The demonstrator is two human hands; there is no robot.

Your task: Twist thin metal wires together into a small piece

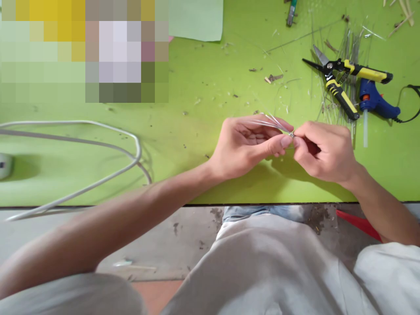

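Several thin silvery wires [269, 123] fan out over the palm of my left hand [251, 146] and come together in a small twisted knot [291, 134]. My left thumb and fingers pinch the wires just beside that knot. From the other side, the thumb and forefinger of my right hand [323, 151] close on the wires at the knot. Both hands are above the green table near its front edge, fingertips almost touching. The right fingers hide part of the wire ends.
Yellow-and-black snips [341, 76] lie open over a bundle of loose wires [353, 43], beside a blue glue gun [377, 99] with its cord. A white cable [98, 124] loops at the left. Scraps dot the green table [183, 144]; a pale green sheet [197, 19] lies at the back.
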